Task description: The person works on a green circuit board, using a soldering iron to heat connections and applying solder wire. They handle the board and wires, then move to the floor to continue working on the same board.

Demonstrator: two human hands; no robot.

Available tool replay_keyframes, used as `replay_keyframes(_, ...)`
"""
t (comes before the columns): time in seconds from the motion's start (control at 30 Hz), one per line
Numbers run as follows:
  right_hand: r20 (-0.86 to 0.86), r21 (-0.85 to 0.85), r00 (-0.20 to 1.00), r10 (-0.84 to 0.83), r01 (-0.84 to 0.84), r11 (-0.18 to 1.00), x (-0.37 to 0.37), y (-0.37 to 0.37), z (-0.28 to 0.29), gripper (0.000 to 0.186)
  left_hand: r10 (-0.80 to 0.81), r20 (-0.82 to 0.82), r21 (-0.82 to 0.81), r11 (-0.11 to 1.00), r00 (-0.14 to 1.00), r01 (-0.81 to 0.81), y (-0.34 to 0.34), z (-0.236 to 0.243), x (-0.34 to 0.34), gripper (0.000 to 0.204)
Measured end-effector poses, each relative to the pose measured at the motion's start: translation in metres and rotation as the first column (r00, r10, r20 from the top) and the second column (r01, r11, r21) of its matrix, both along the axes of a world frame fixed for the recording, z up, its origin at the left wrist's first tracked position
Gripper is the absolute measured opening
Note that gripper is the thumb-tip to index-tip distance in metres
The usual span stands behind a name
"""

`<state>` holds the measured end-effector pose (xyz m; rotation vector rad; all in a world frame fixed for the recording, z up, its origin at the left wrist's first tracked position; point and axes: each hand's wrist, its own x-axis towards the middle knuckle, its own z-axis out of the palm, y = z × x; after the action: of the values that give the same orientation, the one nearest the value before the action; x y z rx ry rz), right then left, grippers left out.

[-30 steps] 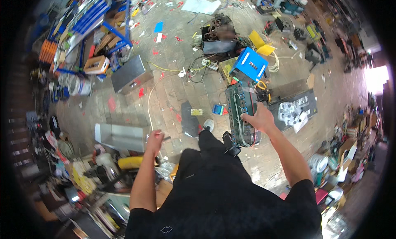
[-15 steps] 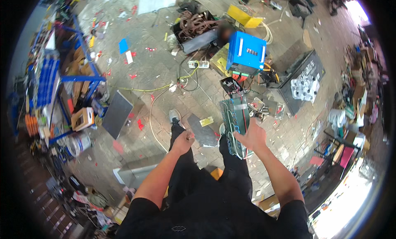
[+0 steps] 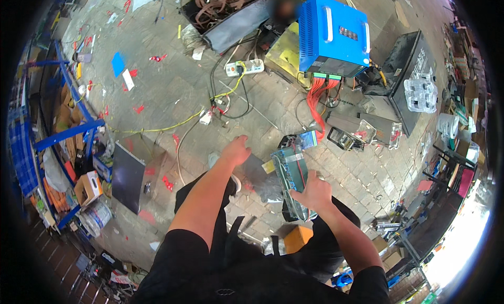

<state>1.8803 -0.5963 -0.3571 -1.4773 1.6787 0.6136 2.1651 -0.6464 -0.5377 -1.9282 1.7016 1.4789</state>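
My right hand (image 3: 314,191) grips the right side of a long dark-green battery pack (image 3: 300,170), its thumb laid across the top. Thin wires run along the pack, which lies in front of my right leg. At its far end is a small blue-and-black unit (image 3: 307,140). My left hand (image 3: 237,150) is held over the floor to the left of the pack, apart from it, with the fingers curled together. What those fingers may hold is hidden. A bundle of red wires (image 3: 316,102) hangs from green connectors on a blue metal box (image 3: 333,33) and reaches toward the pack's far end.
A white power strip (image 3: 244,67) with a yellow cord lies on the brick floor. Metal cases (image 3: 349,130) and a black box (image 3: 407,88) stand to the right. A dark panel (image 3: 127,175) leans at the left by a blue frame (image 3: 71,135). Red scraps are scattered about.
My view has moved forward and lower, so the blue box looks larger. My left hand has reached forward. My right hand stays on the battery pack. The red wires show more fully.
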Motion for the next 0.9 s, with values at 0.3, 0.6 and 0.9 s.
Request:
replay_keyframes(0.3,0.071,-0.255,0.988,0.138,-0.116,0.96,0.033,-0.025,-0.081,0.073,-0.22,-0.31,-0.287,0.949,0.925,0.129,-0.063,-0.26,0.001,0.036)
replay_keyframes(0.6,0.01,-0.257,1.0,-0.003,0.005,0.966,0.062,-0.047,-0.167,0.065,0.125,0.414,-0.273,0.962,0.902,-0.009,-0.151,-0.251,0.026,0.034)
replay_keyframes(0.9,0.02,-0.335,0.999,-0.044,0.048,0.941,0.089,-0.056,-0.224,0.068,0.389,0.129,0.276,0.869,0.912,-0.41,-0.167,-0.188,-0.009,0.077)
